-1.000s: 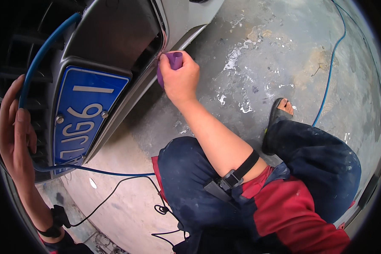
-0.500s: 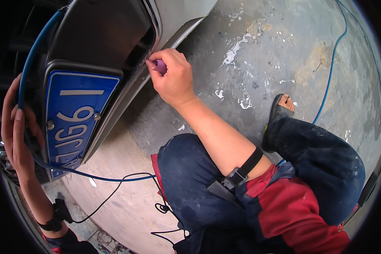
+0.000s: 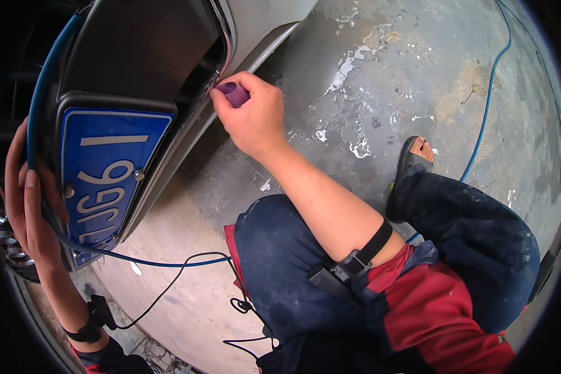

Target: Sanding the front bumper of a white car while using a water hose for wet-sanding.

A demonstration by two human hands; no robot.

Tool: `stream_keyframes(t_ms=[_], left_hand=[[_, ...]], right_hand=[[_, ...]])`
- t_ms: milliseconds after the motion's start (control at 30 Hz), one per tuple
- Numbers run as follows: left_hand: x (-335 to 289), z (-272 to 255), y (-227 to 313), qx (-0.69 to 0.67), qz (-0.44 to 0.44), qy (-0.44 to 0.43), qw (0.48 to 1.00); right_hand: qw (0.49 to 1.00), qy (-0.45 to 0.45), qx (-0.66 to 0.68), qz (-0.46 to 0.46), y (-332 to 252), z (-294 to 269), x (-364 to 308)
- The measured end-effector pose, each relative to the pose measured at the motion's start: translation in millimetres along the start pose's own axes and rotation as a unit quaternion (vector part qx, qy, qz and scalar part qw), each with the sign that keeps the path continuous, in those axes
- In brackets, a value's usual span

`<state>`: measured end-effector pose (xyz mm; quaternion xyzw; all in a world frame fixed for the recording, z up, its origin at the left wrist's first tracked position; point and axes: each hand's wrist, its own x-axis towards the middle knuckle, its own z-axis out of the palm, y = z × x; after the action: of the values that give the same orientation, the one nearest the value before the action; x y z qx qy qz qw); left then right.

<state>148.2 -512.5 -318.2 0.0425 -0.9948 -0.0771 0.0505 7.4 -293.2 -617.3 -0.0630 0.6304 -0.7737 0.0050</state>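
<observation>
Right hand (image 3: 255,118) fingers pinch purple handle (image 3: 234,93) at bumper edge; left hand (image 3: 28,206), fingers together, grips blue hose (image 3: 40,106) beside rectangular blue plate (image 3: 103,168).

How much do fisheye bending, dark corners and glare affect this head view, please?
Head view: straight edges bow toward the rim, as on the blue plate; black vignette fills the corners; wet patches on the concrete floor glare white; the right hand and purple tool are sharp, the left hand dimmer.
</observation>
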Motion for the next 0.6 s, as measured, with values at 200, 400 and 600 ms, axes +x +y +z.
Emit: stream_keyframes(t_ms=[200,400,600], left_hand=[[1.5,4.4,3.2,0.04,0.013,0.011,0.999],[0.6,-4.3,1.5,0.018,0.005,-0.007,1.0],[1.5,12.6,-0.2,0.04,0.037,0.04,0.998]], right_hand=[[1.0,-0.016,0.007,0.005,4.8,-8.1,6.2],[0.993,-0.044,-0.109,0.003,12.9,-21.5,21.0],[0.997,-0.014,-0.061,0.047,-6.0,-28.4,19.5]])
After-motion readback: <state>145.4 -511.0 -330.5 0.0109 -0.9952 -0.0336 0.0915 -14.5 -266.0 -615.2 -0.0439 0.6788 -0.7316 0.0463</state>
